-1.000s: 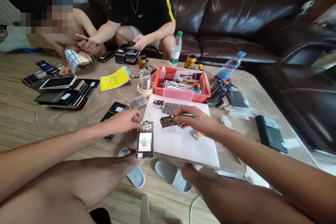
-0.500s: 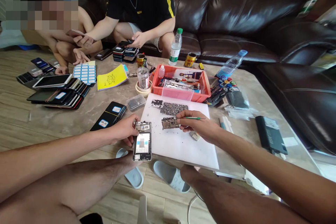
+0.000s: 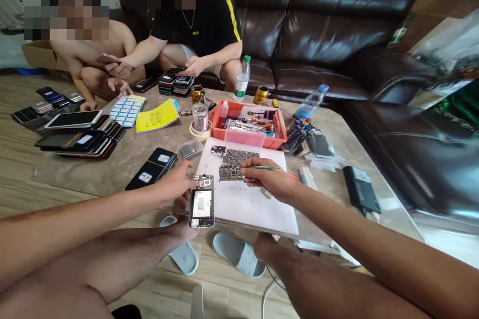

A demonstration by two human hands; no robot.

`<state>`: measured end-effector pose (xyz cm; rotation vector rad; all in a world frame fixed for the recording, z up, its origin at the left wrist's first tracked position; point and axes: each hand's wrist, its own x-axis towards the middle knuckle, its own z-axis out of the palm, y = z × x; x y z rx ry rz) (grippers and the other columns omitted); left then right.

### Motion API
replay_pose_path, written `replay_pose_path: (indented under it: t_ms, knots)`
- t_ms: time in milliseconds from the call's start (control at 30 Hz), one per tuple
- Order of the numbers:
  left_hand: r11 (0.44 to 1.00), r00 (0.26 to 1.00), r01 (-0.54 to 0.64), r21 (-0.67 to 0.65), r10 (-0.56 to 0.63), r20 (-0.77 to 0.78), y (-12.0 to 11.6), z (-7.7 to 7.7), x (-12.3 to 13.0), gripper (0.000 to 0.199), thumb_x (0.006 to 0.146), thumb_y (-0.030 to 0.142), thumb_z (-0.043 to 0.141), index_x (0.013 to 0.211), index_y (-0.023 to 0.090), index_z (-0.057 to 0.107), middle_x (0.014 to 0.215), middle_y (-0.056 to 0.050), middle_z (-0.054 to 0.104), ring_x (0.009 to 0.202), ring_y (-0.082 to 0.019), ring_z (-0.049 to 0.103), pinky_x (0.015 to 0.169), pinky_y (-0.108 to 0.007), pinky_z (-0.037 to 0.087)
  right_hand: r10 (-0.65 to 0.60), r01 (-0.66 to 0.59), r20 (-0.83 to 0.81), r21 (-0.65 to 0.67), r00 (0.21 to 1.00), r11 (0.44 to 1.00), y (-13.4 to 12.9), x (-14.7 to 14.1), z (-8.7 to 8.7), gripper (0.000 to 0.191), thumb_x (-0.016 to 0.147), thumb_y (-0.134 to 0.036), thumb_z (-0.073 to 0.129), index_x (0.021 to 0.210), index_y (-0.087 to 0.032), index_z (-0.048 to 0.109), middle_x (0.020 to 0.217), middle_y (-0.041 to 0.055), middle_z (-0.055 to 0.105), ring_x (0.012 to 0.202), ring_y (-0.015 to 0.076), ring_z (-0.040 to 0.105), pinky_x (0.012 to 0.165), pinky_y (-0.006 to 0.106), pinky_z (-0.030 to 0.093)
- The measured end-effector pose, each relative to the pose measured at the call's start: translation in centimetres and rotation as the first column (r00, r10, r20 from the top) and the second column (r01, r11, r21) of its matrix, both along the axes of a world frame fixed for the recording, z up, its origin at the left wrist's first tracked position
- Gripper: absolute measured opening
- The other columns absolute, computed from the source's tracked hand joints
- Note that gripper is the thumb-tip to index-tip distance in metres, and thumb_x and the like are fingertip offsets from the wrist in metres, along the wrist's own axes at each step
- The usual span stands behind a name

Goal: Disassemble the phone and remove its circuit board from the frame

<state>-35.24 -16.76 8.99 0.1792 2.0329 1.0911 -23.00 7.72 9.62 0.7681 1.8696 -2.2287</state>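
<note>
My left hand [image 3: 178, 183] grips the upper left edge of an opened phone [image 3: 202, 202], thumb at the rim and some fingers hidden below. The phone's back is off, baring a pale battery; its lower end sticks out past the table edge. In my right hand [image 3: 264, 177] is a thin green tool [image 3: 262, 167], its tip hidden by the fingers. Those fingertips also pinch the right end of a phone circuit board [image 3: 230, 173] above a white foam sheet [image 3: 254, 212]. Behind it lies a dark speckled mat [image 3: 241, 156], beside a small board piece [image 3: 218, 150].
A red tool bin [image 3: 219, 133] stands behind the foam. Black phones [image 3: 153, 167] and a phone stack [image 3: 75, 142] lie left. Bottles [image 3: 242, 79], cans and a black box [image 3: 361, 189] stand around. Two people sit across, handling phones.
The view has shifted, so the table appears farther left. My right hand and the circuit board stay together near the speckled mat. My left hand remains at the opened phone.
</note>
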Motion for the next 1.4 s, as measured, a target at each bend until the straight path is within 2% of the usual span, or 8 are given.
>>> replay_pose_path:
  t_ms: [133,233,300,500,667,933,1100,1400]
  knots:
    - [0.983,0.999,0.032,0.178,-0.031,-0.007,0.3,2.6,0.1,0.021,0.097,0.026,0.061,0.116,0.019,0.058,0.087,-0.001,0.064,0.075,-0.016,0.07,0.067,-0.031,0.065,0.018,-0.018,-0.049,0.001,0.999,1.0,-1.1,-0.4,1.0,0.037,0.059,-0.032,0.096,0.084,-0.019,0.072,0.078,-0.0022,0.068,0.068,0.0106,0.063,0.07,0.027,0.055]
    - [0.934,0.995,0.037,0.356,-0.066,0.069,0.7,4.2,0.4,0.024,0.096,0.027,0.065,0.117,0.017,0.061,0.096,-0.005,0.071,0.085,-0.019,0.075,0.072,-0.033,0.066,0.03,-0.03,-0.089,0.001,0.996,1.0,-1.8,-0.8,1.8,0.039,0.059,-0.034,0.097,0.086,-0.02,0.072,0.08,-0.0024,0.068,0.069,0.0107,0.063,0.071,0.027,0.055]
    - [0.916,0.99,0.025,0.4,-0.077,0.115,1.1,4.7,0.5,0.023,0.092,0.021,0.07,0.113,0.016,0.062,0.095,-0.006,0.074,0.081,-0.019,0.076,0.072,-0.032,0.065,0.039,-0.039,-0.105,0.0,0.994,0.999,-2.0,-0.9,2.2,0.039,0.06,-0.035,0.097,0.086,-0.021,0.072,0.08,-0.0022,0.068,0.069,0.011,0.063,0.072,0.027,0.055]
    - [0.922,0.98,0.026,0.387,-0.1,0.171,2.2,5.6,0.6,0.013,0.09,0.017,0.072,0.099,0.015,0.063,0.076,-0.005,0.075,0.07,-0.018,0.077,0.066,-0.027,0.064,0.083,-0.091,-0.143,-0.049,0.986,0.995,-1.3,-0.5,3.3,0.042,0.062,-0.041,0.097,0.09,-0.02,0.075,0.079,-0.0014,0.069,0.069,0.011,0.063,0.07,0.026,0.054]
    - [0.904,0.967,0.046,0.426,-0.146,0.207,2.4,6.4,0.1,0.026,0.081,0.027,0.083,0.095,0.015,0.065,0.075,-0.005,0.076,0.066,-0.019,0.078,0.064,-0.026,0.063,0.154,-0.164,-0.179,-0.039,0.972,0.986,-0.3,-0.8,4.0,0.037,0.067,-0.042,0.095,0.089,-0.02,0.076,0.078,-0.001,0.068,0.069,0.012,0.062,0.07,0.027,0.053]
    - [0.878,0.915,0.113,0.466,-0.274,0.295,3.1,6.9,-0.9,0.031,0.079,0.034,0.088,0.094,0.017,0.067,0.077,-0.007,0.078,0.071,-0.022,0.079,0.067,-0.03,0.066,0.058,-0.108,-0.214,-0.229,0.975,0.968,-0.4,-0.3,1.9,0.035,0.068,-0.04,0.097,0.09,-0.021,0.077,0.076,-0.0025,0.067,0.065,0.01,0.063,0.065,0.024,0.052]
    - [0.871,0.912,0.078,0.486,-0.259,0.318,3.8,6.5,-1.5,0.03,0.083,0.03,0.086,0.1,0.015,0.066,0.081,-0.007,0.078,0.074,-0.02,0.079,0.066,-0.028,0.067,-0.028,-0.066,-0.248,-0.363,0.968,0.929,-0.4,-0.2,1.0,0.034,0.072,-0.038,0.097,0.093,-0.02,0.076,0.073,-0.0035,0.067,0.066,0.0085,0.063,0.066,0.021,0.052]
    - [0.847,0.916,0.066,0.527,-0.261,0.306,3.1,6.8,-1.8,0.027,0.086,0.029,0.085,0.103,0.015,0.069,0.085,-0.007,0.079,0.076,-0.021,0.08,0.068,-0.028,0.068,-0.058,-0.063,-0.296,-0.383,0.953,0.921,-1.0,-0.7,0.7,0.031,0.074,-0.037,0.096,0.093,-0.021,0.078,0.075,-0.0034,0.069,0.069,0.0083,0.065,0.067,0.021,0.052]
